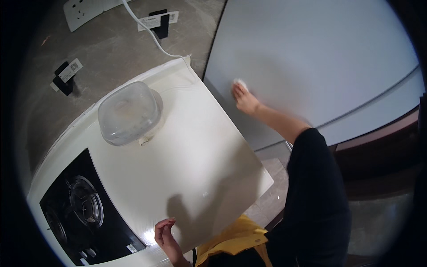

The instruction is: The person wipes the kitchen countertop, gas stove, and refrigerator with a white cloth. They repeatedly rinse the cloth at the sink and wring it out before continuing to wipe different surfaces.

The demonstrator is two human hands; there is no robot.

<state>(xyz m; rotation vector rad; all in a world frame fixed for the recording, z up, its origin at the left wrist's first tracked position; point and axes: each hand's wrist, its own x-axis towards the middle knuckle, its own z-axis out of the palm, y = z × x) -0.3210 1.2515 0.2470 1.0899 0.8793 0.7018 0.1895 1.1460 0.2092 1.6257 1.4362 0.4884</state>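
My right hand point(247, 100) is stretched out to a large smooth grey panel point(300, 53), which looks like the side of a refrigerator. Under its fingertips a small white cloth or tissue point(239, 82) is pressed to that panel; most of it is covered by the fingers. At the front of the white countertop point(186, 160), near the corner of the black gas hob point(113, 230), my left hand point(164, 232) hovers with loosely curled fingers. Nothing shows in it.
A translucent-lidded appliance point(130, 113) with a small spout stands at the back of the counter, its white cord point(146, 31) running up the wall. Black hooks point(64, 77) with labels and a socket plate point(81, 15) sit on the grey wall. A yellow apron point(230, 238) touches the counter's front edge.
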